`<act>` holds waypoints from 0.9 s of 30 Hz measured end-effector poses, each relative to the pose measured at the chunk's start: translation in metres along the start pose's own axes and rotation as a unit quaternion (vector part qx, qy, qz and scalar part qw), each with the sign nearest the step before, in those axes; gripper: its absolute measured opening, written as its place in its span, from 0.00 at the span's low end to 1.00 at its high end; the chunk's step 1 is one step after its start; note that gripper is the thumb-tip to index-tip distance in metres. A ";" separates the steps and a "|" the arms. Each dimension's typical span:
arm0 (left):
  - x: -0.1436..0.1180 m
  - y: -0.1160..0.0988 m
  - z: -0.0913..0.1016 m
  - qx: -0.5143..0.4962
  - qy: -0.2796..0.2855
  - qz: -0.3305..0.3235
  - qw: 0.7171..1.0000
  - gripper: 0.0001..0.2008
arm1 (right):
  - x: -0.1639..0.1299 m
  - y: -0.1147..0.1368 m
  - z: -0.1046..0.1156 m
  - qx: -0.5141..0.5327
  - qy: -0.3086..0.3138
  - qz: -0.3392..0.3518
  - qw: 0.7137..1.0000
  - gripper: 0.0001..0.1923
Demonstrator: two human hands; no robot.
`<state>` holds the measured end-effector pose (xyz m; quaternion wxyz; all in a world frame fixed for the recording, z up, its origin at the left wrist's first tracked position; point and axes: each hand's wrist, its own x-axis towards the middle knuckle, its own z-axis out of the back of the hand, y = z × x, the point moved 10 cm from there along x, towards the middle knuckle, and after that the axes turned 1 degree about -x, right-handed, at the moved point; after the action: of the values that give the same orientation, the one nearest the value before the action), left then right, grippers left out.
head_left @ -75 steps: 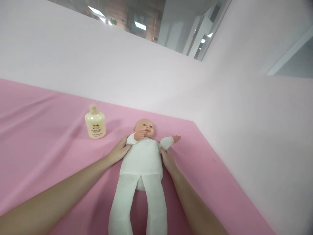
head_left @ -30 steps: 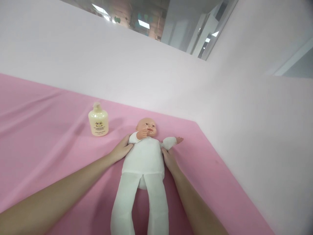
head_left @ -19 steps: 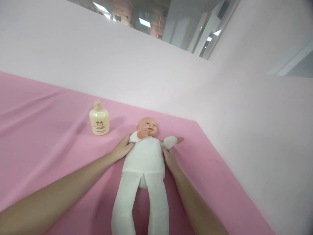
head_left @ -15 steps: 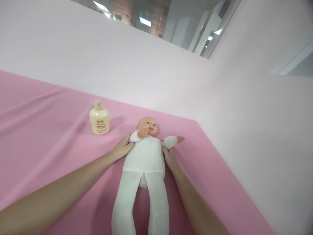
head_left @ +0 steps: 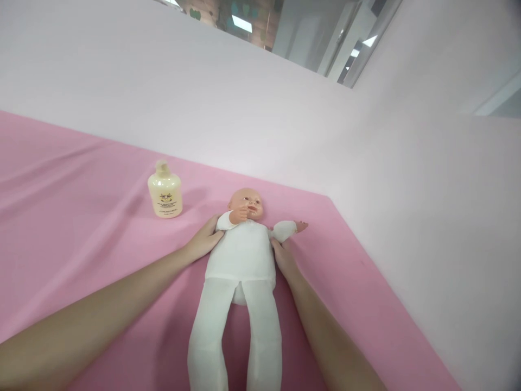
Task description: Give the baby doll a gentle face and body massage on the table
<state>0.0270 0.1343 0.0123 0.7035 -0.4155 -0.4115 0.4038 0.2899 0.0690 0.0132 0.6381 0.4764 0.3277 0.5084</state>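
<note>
A baby doll (head_left: 240,250) with a white cloth body and a bald plastic head lies face up on a pink cloth (head_left: 101,217). My left hand (head_left: 207,237) grips its side just under the arm, with the thumb on the chest and the fingers partly hidden behind the doll. At the opposite armpit, my right hand (head_left: 282,256) holds the other side, its fingers mostly out of sight. One doll arm bends over toward the mouth; the other stretches out to the right.
A cream-coloured pump bottle (head_left: 165,193) with a dark printed label stands on the cloth, left of the doll's head. White wall (head_left: 228,108) rises behind the cloth and along its right side. A window (head_left: 301,38) shows at the top.
The doll, bottle and cloth sit slightly higher in the picture, as the view has tilted a little. Both hands keep the same hold on the doll.
</note>
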 end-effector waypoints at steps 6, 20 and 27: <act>0.000 0.003 0.000 0.000 0.002 -0.007 1.000 0.28 | 0.001 -0.004 -0.004 0.005 0.019 -0.029 0.999 0.19; 0.001 0.006 0.000 -0.006 0.000 -0.008 1.000 0.28 | 0.001 -0.004 -0.005 0.007 0.023 -0.023 0.999 0.17; 0.000 0.001 0.000 -0.005 0.004 -0.004 1.000 0.28 | 0.004 -0.008 -0.006 0.024 0.028 -0.021 0.999 0.15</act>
<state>0.0272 0.1343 0.0113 0.7048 -0.4187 -0.4123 0.3973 0.2882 0.0740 0.0040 0.6280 0.4701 0.3673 0.4997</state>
